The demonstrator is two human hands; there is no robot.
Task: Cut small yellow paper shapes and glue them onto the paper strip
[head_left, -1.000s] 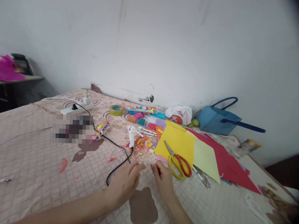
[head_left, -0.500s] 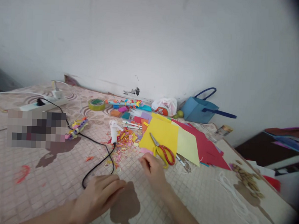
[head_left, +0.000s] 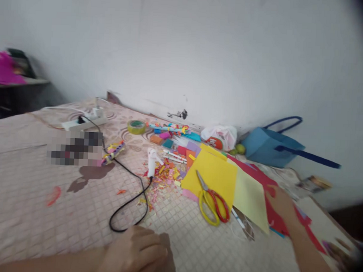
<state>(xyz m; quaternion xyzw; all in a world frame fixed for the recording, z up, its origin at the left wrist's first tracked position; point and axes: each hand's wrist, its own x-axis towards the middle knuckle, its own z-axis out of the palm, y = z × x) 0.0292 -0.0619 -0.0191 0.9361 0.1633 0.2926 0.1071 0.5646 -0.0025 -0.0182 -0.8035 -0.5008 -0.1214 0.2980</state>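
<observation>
My left hand (head_left: 138, 250) rests on the tablecloth at the bottom with its fingers curled in, and nothing shows in it. My right hand (head_left: 282, 206) is stretched far to the right over the red paper (head_left: 256, 173). Its fingers are slightly blurred and look apart; whether they press on the sheet I cannot tell. Left of that hand lies a pale yellow sheet (head_left: 251, 195), partly under a bright yellow sheet (head_left: 216, 173). Scissors (head_left: 214, 201) with one red and one yellow handle lie partly on the bright yellow sheet, blades slightly apart.
A white glue gun (head_left: 152, 162) stands among paper scraps (head_left: 168, 173), its black cord looping toward my left hand. Behind are a tape roll (head_left: 136, 127), a power strip (head_left: 84, 123), a white plastic bag (head_left: 220, 137) and a blue bag (head_left: 271, 146). A small decorated piece (head_left: 113, 152) lies left.
My right hand has moved from the middle, near the scissors, out right onto the red paper. My left hand stays curled on the table. The view has turned left.
</observation>
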